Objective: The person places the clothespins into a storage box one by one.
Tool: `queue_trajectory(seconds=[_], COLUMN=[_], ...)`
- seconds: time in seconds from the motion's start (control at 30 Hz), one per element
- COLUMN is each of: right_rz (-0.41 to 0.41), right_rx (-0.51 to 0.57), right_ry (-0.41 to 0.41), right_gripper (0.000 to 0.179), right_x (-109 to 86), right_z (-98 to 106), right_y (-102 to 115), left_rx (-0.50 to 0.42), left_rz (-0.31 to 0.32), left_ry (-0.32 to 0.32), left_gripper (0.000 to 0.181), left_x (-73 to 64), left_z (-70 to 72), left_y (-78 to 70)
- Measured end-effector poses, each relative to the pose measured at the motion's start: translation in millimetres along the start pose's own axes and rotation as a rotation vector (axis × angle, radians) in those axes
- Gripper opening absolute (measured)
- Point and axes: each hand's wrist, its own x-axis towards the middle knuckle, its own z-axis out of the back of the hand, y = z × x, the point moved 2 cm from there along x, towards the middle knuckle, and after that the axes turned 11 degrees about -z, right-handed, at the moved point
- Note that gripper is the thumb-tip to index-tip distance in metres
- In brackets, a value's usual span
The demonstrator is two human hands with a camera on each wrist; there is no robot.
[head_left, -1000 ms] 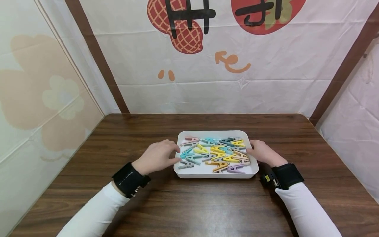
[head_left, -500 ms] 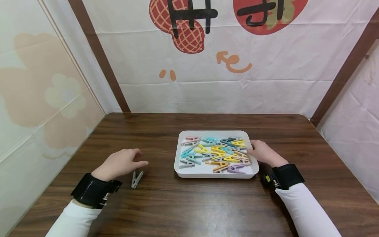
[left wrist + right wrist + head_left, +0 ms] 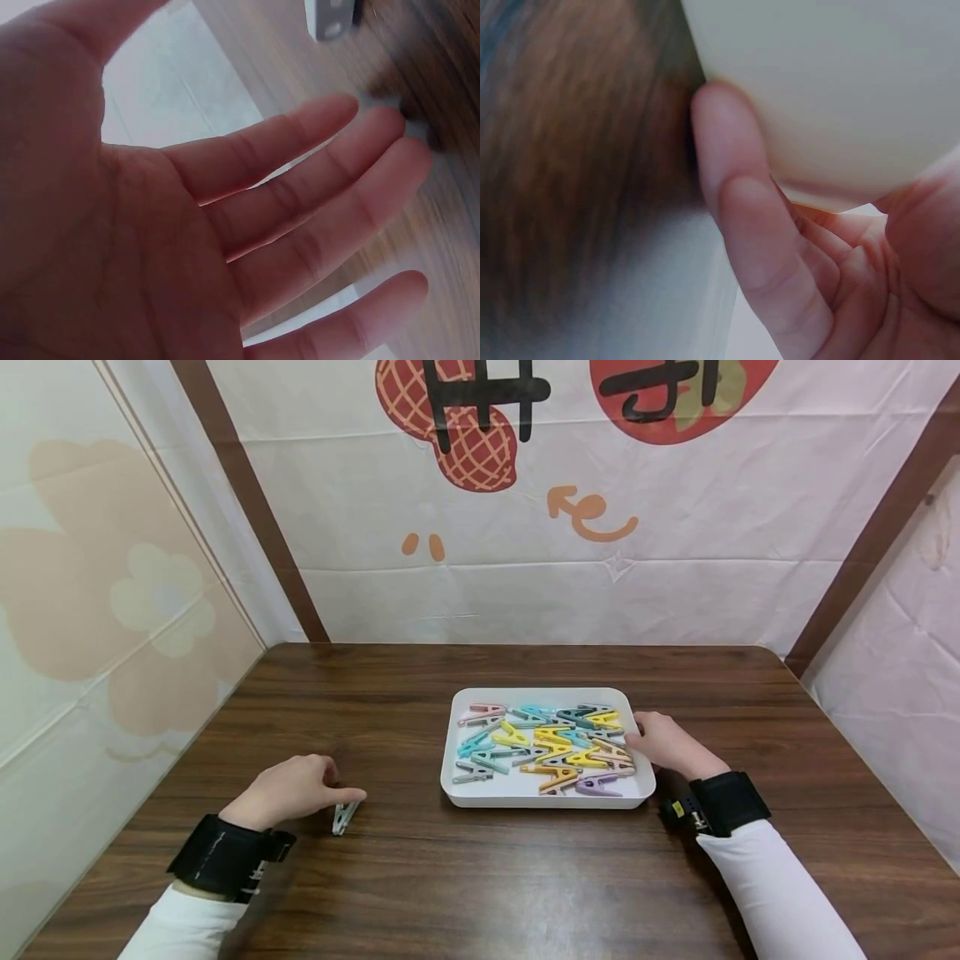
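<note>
A grey clothespin (image 3: 344, 818) lies on the table to the left of the tray. My left hand (image 3: 296, 789) hovers right over it, its thumb in front of the clothespin's upper end. In the left wrist view the fingers (image 3: 315, 202) are spread and mostly straight, with the clothespin (image 3: 331, 19) apart from them at the top. A white tray (image 3: 540, 802) holds many colourful clothespins (image 3: 551, 747), among them yellow, teal, grey, orange and purple ones. My right hand (image 3: 675, 747) grips the tray's right edge; in the right wrist view its fingers press the tray's wall (image 3: 832, 90).
The dark wooden table (image 3: 487, 877) reaches back to a white printed curtain (image 3: 480, 602). Another curtain (image 3: 142, 610) with a flower print runs along the left side. The tray stands right of the table's middle.
My left hand has moved from the tray's left end leftward and toward me, then lowered slightly over the grey clothespin, partly covering it. My right hand stays at the tray.
</note>
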Motion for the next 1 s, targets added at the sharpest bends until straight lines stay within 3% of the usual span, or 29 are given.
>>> queue_trajectory(seconds=[0.23, 0.63, 1.0], right_rz=[0.01, 0.007, 0.002], right_rx=[-0.007, -0.004, 0.002], right_ry=[0.001, 0.005, 0.021], right_gripper=[0.051, 0.051, 0.05], right_x=[0.5, -0.3, -0.9], right_z=[0.0, 2.9, 1.6], right_y=[0.4, 1.8, 1.1], left_rx=[0.026, 0.028, 0.133], left_rz=[-0.047, -0.083, -0.113], left_ry=[-0.011, -0.055, -0.085], left_gripper=[0.044, 0.026, 0.016], left_x=[5.2, 11.4, 15.7], left_z=[-9.3, -9.7, -9.9], left_y=[-6.4, -9.5, -11.4])
